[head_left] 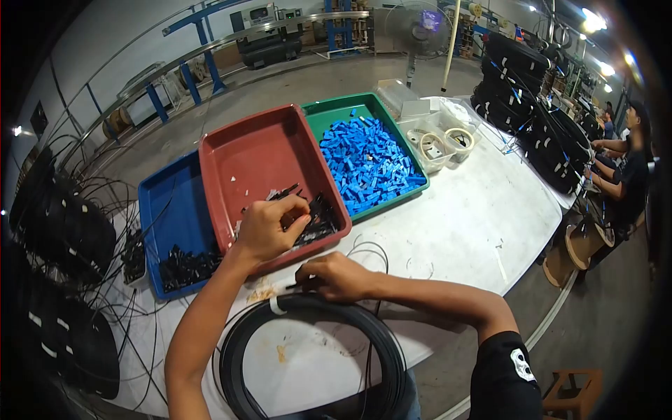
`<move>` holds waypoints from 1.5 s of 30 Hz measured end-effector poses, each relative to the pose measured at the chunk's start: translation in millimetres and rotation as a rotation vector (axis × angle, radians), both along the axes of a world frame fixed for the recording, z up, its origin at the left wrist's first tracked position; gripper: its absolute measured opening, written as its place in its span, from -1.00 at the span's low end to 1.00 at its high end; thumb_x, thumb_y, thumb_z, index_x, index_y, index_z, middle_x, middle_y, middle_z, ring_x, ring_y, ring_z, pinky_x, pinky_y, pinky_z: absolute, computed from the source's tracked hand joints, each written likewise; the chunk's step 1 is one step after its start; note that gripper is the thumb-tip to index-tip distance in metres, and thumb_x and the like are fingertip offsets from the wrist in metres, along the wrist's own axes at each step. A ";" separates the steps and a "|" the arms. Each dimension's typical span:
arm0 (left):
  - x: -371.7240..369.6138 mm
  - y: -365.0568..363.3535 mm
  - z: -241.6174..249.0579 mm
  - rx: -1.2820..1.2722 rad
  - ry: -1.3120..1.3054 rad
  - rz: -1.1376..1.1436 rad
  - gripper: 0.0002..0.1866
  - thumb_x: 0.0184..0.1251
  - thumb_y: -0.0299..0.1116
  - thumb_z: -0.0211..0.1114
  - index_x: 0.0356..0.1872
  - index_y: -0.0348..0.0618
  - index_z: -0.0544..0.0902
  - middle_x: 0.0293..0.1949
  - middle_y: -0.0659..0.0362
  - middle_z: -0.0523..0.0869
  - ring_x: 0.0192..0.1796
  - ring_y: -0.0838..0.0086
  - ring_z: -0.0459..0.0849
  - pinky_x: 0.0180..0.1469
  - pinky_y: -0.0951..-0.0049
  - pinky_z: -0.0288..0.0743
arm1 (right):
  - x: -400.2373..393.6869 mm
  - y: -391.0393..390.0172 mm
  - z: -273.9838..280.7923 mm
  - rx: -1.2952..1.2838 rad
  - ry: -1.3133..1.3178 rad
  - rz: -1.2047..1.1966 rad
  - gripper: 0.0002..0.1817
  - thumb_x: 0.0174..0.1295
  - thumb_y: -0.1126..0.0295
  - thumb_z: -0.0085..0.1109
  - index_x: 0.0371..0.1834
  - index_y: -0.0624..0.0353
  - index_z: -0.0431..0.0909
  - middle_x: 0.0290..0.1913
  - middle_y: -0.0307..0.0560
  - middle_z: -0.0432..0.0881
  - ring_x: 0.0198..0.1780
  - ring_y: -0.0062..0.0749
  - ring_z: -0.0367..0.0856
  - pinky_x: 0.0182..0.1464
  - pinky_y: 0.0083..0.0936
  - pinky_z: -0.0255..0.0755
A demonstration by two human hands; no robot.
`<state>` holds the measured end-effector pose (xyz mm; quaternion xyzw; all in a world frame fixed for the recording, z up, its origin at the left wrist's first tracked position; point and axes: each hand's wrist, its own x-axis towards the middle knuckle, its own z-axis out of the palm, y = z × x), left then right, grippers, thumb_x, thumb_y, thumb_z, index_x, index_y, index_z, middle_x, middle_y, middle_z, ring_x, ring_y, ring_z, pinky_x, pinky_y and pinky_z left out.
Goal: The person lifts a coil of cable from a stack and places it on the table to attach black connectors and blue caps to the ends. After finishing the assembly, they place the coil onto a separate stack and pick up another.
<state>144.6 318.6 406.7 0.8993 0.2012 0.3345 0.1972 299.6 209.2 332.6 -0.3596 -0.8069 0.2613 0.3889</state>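
My left hand (269, 227) is over the near end of the red tray (252, 150), its thumb and index finger curled close together; whatever they may hold is too small to make out. Small black pieces (318, 218) lie in that tray beside it. My right hand (336, 276) is closed around a small black piece (292, 285) whose end shows at the fingertips. Just below this hand is a coil of black cable (234, 350), bound with a white tie (277, 305), on the white table (462, 238).
Blue pieces (364, 161) fill a green tray (416, 170). A blue tray (171, 203) holds black parts (189, 266). Tape rolls (458, 140) stand behind. Cable coils (66, 238) rise at left, more coils (514, 84) at right, where other people (623, 164) sit.
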 end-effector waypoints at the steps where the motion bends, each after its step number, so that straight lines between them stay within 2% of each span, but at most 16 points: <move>1: 15.3 9.6 -0.7 0.001 0.002 -0.007 -0.88 0.25 -0.44 0.42 -0.27 -0.22 0.68 -0.51 0.14 0.75 -0.50 0.55 0.73 -0.41 0.50 0.53 | 2.2 2.8 -3.5 0.001 -0.019 0.005 -0.81 -0.02 0.58 0.28 -0.28 0.25 0.66 -0.31 0.15 0.70 -0.21 0.09 0.71 -0.14 -0.14 0.56; 7: 83.0 59.5 -7.7 0.179 -0.095 0.176 -0.88 0.18 -0.36 0.41 -0.31 -0.15 0.72 -0.43 0.08 0.78 -0.49 0.32 0.71 -0.36 0.37 0.56 | 3.9 8.0 -11.5 -0.067 -0.086 -0.007 -0.78 0.04 0.50 0.22 -0.20 0.16 0.65 -0.31 0.15 0.72 -0.25 0.12 0.70 -0.19 -0.06 0.55; 11: 108.2 80.5 -11.2 0.270 -0.056 0.146 -0.80 0.11 -0.36 0.43 -0.21 -0.11 0.78 -0.41 0.12 0.78 -0.30 0.25 0.68 -0.15 0.26 0.55 | 7.2 9.4 -8.0 -0.104 -0.119 0.031 -0.72 -0.01 0.56 0.26 -0.16 0.22 0.63 -0.28 0.09 0.71 -0.22 0.06 0.72 -0.15 -0.17 0.59; 12: 113.3 81.3 -12.3 0.148 0.053 0.158 -0.78 0.11 -0.37 0.43 -0.19 -0.10 0.80 -0.36 0.13 0.78 -0.15 0.23 0.68 -0.02 0.24 0.51 | 7.7 9.8 -8.3 -0.120 -0.102 0.042 -0.72 0.00 0.58 0.25 -0.16 0.25 0.64 -0.27 0.11 0.71 -0.22 0.07 0.72 -0.14 -0.17 0.59; 17: 139.7 88.3 -29.0 0.356 0.165 0.144 -0.80 0.07 -0.45 0.40 -0.24 -0.02 0.82 -0.18 0.17 0.77 -0.05 0.28 0.63 0.08 0.24 0.44 | 5.5 11.8 -13.6 -0.153 -0.024 0.053 -0.77 0.06 0.57 0.25 -0.16 0.28 0.65 -0.24 0.13 0.72 -0.20 0.09 0.71 -0.12 -0.17 0.59; 19: 146.8 95.4 -28.6 0.659 0.396 0.032 -0.75 -0.01 -0.49 0.37 -0.27 0.03 0.82 -0.16 0.23 0.74 -0.03 0.32 0.62 0.06 0.26 0.45 | 5.8 11.4 -12.4 -0.159 -0.011 0.053 -0.78 0.08 0.57 0.25 -0.17 0.30 0.65 -0.23 0.14 0.73 -0.19 0.10 0.71 -0.12 -0.18 0.58; 27: 152.1 90.5 -21.8 0.696 0.471 0.103 -0.80 -0.02 -0.47 0.42 -0.30 -0.02 0.78 -0.10 0.23 0.73 0.01 0.32 0.65 0.09 0.24 0.48 | 4.3 8.6 -3.2 -0.142 -0.114 0.013 -0.80 0.13 0.55 0.26 -0.16 0.28 0.67 -0.22 0.15 0.75 -0.18 0.06 0.73 -0.10 -0.20 0.58; 29: 146.3 81.2 -12.7 0.164 0.143 0.106 -0.82 0.08 -0.45 0.44 -0.24 -0.09 0.76 -0.08 0.20 0.75 0.00 0.22 0.69 0.12 0.21 0.51 | 6.0 7.6 3.6 -0.106 -0.164 -0.015 -0.80 0.11 0.58 0.28 -0.17 0.27 0.67 -0.23 0.13 0.75 -0.19 0.04 0.74 -0.11 -0.20 0.58; 30: 138.2 73.4 4.8 -0.146 0.083 0.081 -0.87 0.28 -0.45 0.38 -0.16 -0.14 0.75 -0.11 0.19 0.77 -0.04 0.27 0.72 0.10 0.28 0.54 | 7.4 10.0 2.3 -0.041 -0.107 -0.020 -0.81 0.06 0.58 0.28 -0.21 0.24 0.67 -0.27 0.14 0.73 -0.20 0.06 0.73 -0.14 -0.17 0.58; 31: 128.1 68.1 11.8 -0.137 0.079 0.090 -0.87 0.28 -0.45 0.38 -0.16 -0.14 0.75 -0.11 0.19 0.77 -0.04 0.27 0.72 0.10 0.28 0.54 | 8.0 10.6 2.8 0.022 -0.047 -0.021 -0.82 0.01 0.58 0.29 -0.26 0.22 0.66 -0.31 0.16 0.71 -0.21 0.08 0.72 -0.17 -0.14 0.57; 33: 99.7 57.8 24.9 -0.534 -0.369 -0.147 -0.81 0.37 -0.50 0.32 -0.04 -0.13 0.72 -0.16 0.21 0.77 -0.09 0.48 0.70 0.01 0.45 0.54 | 10.3 4.7 24.9 -0.003 0.007 -0.022 -0.86 0.06 0.56 0.32 -0.28 0.20 0.68 -0.30 0.11 0.72 -0.22 0.04 0.72 -0.17 -0.21 0.57; 34: 75.6 56.6 33.6 -0.615 -0.330 -0.243 -0.74 0.45 -0.52 0.25 0.11 -0.15 0.64 -0.15 0.21 0.74 -0.10 0.61 0.67 -0.05 0.55 0.54 | 11.8 3.2 36.1 0.048 -0.018 -0.025 -0.80 0.03 0.65 0.31 -0.24 0.22 0.68 -0.27 0.04 0.74 -0.21 -0.10 0.75 -0.17 -0.30 0.60; 35: 55.1 55.3 32.5 -0.653 -0.386 -0.306 -0.76 0.45 -0.48 0.29 0.08 -0.20 0.65 -0.16 0.18 0.76 -0.10 0.60 0.71 -0.13 0.63 0.54 | 12.6 2.9 44.4 0.097 -0.040 -0.026 -0.73 0.01 0.73 0.31 -0.20 0.23 0.69 -0.24 -0.02 0.77 -0.20 -0.24 0.78 -0.17 -0.38 0.63; 38: -16.0 8.6 39.7 -0.819 -0.597 -0.308 -0.75 0.38 -0.45 0.39 0.03 -0.24 0.64 -0.18 0.15 0.77 -0.18 0.54 0.76 -0.20 0.61 0.60 | 11.5 0.5 60.6 0.167 0.012 -0.132 -0.72 0.06 0.70 0.33 -0.16 0.19 0.72 -0.23 -0.03 0.77 -0.19 -0.26 0.78 -0.16 -0.40 0.63; 43: -110.4 -39.0 16.9 -0.601 -0.815 -0.259 -0.71 0.23 -0.46 0.49 -0.08 -0.27 0.61 -0.30 0.08 0.80 -0.28 0.46 0.81 -0.30 0.61 0.67 | -10.0 -18.6 102.6 0.224 -0.013 -0.207 -0.73 0.11 0.63 0.40 -0.11 0.13 0.74 -0.26 -0.04 0.75 -0.31 -0.25 0.73 -0.30 -0.46 0.60; 45: -131.5 -63.1 14.4 -0.535 -0.793 -0.142 -0.72 0.23 -0.48 0.50 -0.09 -0.27 0.62 -0.34 0.09 0.80 -0.30 0.49 0.80 -0.31 0.61 0.66 | -20.9 -22.9 109.3 0.381 -0.099 -0.204 -0.72 0.09 0.67 0.40 -0.13 0.13 0.76 -0.21 -0.11 0.77 -0.33 -0.43 0.74 -0.34 -0.54 0.59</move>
